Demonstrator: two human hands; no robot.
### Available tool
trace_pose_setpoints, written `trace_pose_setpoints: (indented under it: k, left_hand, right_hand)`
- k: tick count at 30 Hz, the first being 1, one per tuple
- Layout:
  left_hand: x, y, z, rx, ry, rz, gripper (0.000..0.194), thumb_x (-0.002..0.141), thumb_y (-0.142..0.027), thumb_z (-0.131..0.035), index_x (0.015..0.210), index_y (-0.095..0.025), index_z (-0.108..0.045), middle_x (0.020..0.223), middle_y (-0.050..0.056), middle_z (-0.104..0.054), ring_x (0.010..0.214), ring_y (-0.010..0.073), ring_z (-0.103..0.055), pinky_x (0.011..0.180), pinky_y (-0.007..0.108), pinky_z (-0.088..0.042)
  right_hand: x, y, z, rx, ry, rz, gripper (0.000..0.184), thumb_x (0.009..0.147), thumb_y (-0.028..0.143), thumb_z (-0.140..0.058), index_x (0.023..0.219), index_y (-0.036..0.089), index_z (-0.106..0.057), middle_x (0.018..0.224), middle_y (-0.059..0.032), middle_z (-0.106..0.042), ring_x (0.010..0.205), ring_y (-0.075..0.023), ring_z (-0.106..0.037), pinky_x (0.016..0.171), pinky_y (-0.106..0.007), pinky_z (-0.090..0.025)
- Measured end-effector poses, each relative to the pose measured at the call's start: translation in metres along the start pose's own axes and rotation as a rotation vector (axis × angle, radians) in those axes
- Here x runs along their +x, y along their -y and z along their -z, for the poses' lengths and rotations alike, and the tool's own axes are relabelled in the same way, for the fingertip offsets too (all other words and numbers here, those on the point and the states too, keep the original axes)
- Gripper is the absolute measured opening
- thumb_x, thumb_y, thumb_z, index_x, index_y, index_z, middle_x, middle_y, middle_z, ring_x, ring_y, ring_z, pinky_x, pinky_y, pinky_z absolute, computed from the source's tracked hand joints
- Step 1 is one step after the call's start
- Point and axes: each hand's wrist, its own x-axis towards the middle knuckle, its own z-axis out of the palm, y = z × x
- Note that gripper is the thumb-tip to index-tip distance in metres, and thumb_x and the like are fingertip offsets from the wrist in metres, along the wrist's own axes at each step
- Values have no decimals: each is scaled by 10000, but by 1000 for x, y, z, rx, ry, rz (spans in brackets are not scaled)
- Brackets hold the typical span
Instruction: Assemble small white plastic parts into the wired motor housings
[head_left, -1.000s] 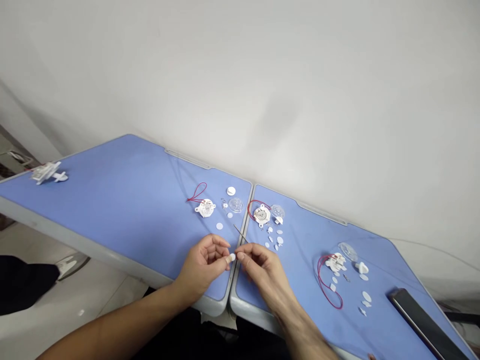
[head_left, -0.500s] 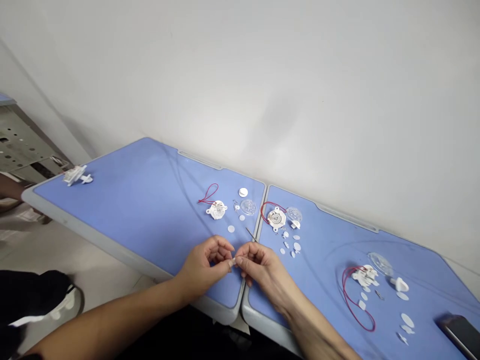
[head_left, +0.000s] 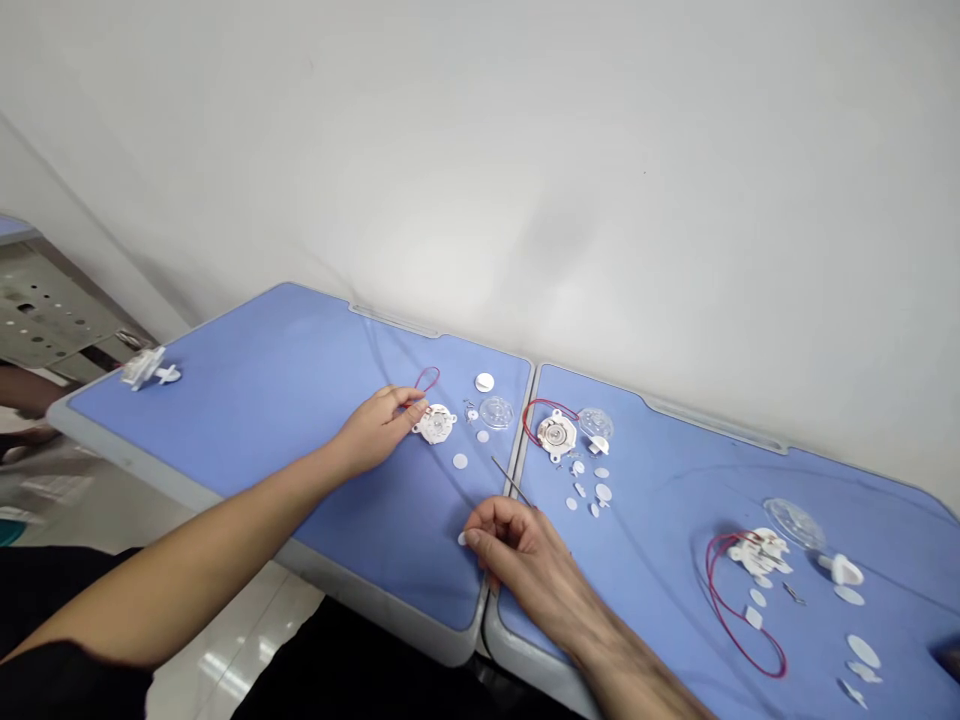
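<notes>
Currently, left hand [head_left: 377, 430]: fingers [head_left: 409, 397] open, touching white plastic housing [head_left: 436, 424].
Right hand [head_left: 512, 545]: fingers curled, beside small white disc [head_left: 462, 538].
Worktop [head_left: 225, 420]: parts loose, unassembled.

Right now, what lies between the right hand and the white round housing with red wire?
In the head view, a small white disc lies on the blue tabletop between the right hand and the white round housing.
</notes>
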Motion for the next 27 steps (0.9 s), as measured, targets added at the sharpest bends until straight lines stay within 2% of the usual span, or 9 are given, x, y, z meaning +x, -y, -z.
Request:
trace_pose_setpoints:
  k: [2, 6, 11, 15, 19, 23, 27]
  left_hand:
    - [-2, -1, 0, 35, -1, -12, 468, 868, -493, -399, 1128, -169, -615, 1080, 104, -599, 993, 238, -581, 914, 347, -445]
    - [-10, -3, 2, 177, -80, -36, 518, 861, -523, -425, 1212, -165, -554, 1131, 104, -546, 834, 201, -595, 874, 363, -454]
    - [-15, -3, 0, 299, -26, -14, 571, 856, -574, -419, 1265, -189, -518, 1029, 74, -598, 813, 218, -605, 786, 341, -454]
    - [-11, -2, 0, 177, 36, 101, 634, 829, -614, -438, 1341, -242, -461, 1056, 44, -671, 897, 239, -635, 793, 335, -453]
    - [-6, -5, 1, -66, 72, 152, 726, 760, -663, -502, 1330, -214, -494, 1068, 53, -694, 972, 247, -637, 851, 327, -464]
    - [0, -13, 2, -189, 131, 208, 783, 713, -671, -552, 1317, -173, -507, 898, 57, -707, 891, 242, -638, 702, 293, -473]
    - [8, -21, 2, -206, 192, 256, 646, 684, -646, -592, 1102, -155, -630, 792, 44, -687, 739, 191, -613, 555, 237, -406]
  right_hand:
    - [0, 1, 0, -7, -11, -3, 93, 732, 222, -663, 670, 173, -614, 504, 73, -452, 456, -71, -416, 456, -205, -336]
    - [-1, 2, -2, 10, -10, 13, 76, 740, 216, -637, 678, 177, -614, 523, 72, -452, 462, -70, -418, 456, -206, -340]
    - [4, -5, -5, 27, -27, 5, 65, 734, 214, -601, 675, 189, -587, 541, 69, -466, 461, -78, -411, 440, -216, -335]
    - [5, -7, -5, 4, -26, 6, 61, 742, 198, -593, 683, 188, -583, 553, 68, -466, 487, -74, -408, 463, -212, -328]
    - [3, -4, -5, -28, -19, 1, 69, 744, 157, -593, 681, 183, -583, 550, 72, -462, 501, -73, -400, 486, -214, -316]
    - [1, 0, -5, -54, -12, -1, 90, 754, 136, -591, 677, 181, -580, 548, 75, -456, 504, -75, -395, 494, -218, -315]
    - [1, -1, -4, -58, -17, 8, 89, 762, 136, -583, 681, 175, -581, 552, 73, -448, 520, -79, -395, 505, -219, -318]
